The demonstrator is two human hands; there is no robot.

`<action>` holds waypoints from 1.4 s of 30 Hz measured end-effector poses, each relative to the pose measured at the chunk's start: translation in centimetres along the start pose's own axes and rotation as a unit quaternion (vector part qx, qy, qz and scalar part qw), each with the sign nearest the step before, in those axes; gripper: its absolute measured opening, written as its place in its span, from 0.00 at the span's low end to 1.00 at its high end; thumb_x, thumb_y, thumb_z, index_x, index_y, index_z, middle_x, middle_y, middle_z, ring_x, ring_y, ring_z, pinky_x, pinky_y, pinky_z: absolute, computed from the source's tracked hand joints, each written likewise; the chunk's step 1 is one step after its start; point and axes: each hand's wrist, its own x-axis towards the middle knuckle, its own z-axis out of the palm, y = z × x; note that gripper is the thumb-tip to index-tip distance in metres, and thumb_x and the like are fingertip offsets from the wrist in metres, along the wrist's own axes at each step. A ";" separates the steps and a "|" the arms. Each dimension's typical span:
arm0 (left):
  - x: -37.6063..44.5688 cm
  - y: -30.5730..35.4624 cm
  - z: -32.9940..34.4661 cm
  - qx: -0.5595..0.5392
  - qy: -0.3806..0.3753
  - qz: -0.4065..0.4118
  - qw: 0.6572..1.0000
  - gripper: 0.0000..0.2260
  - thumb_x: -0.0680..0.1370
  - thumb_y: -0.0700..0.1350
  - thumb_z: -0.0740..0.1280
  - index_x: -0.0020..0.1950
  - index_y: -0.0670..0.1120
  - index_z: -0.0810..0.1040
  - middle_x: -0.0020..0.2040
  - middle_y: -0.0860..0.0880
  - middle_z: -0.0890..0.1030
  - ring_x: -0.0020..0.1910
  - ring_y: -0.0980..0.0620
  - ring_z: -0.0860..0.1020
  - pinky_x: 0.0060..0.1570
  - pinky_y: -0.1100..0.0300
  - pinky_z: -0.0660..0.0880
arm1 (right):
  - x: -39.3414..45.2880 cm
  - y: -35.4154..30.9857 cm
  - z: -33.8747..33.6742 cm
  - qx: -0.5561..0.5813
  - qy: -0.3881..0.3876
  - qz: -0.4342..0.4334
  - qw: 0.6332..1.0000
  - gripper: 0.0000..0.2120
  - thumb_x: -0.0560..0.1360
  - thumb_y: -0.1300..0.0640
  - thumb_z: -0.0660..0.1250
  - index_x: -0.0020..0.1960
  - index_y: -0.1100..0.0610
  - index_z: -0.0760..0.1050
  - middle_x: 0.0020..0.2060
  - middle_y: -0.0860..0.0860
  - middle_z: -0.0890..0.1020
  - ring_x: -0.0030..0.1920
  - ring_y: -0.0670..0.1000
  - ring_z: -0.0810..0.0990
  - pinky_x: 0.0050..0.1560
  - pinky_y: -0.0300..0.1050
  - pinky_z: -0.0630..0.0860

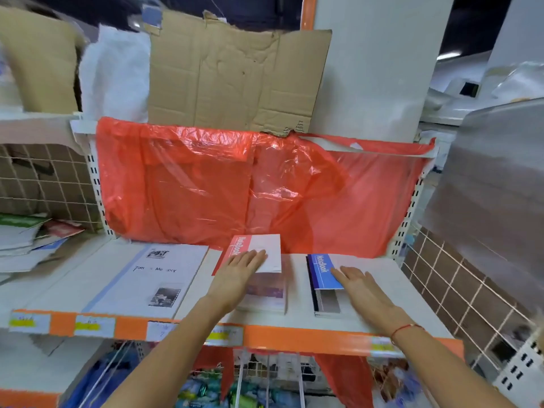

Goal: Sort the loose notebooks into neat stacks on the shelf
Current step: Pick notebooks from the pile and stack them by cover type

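Shelf (382, 290), mid-sort.
- L hand (238, 272): fingers flat, pressing red notebook (253, 248) atop mid stack (265, 295), prob. to square it.
- R hand (362, 285): flat on blue notebook (323, 269), topping right stack (326, 301); nothing gripped.
- Big pad (147, 278) lies left, apart.

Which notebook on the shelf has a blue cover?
The blue notebook under the right hand; the one under the left hand is red and white.

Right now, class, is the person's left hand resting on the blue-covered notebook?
No, the left hand lies flat on the red-and-white notebook, while the right hand touches the blue-covered notebook.
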 end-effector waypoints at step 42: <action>1.1 3.4 -1.1 0.019 -0.073 -0.112 0.991 0.35 0.74 0.31 0.61 0.78 0.51 0.54 0.76 0.47 0.61 0.73 0.47 0.62 0.67 0.55 0.61 | 0.4 5.8 4.8 0.158 -0.087 -0.094 0.979 0.29 0.79 0.42 0.58 0.77 0.49 0.55 0.76 0.50 0.55 0.76 0.49 0.51 0.73 0.43 0.48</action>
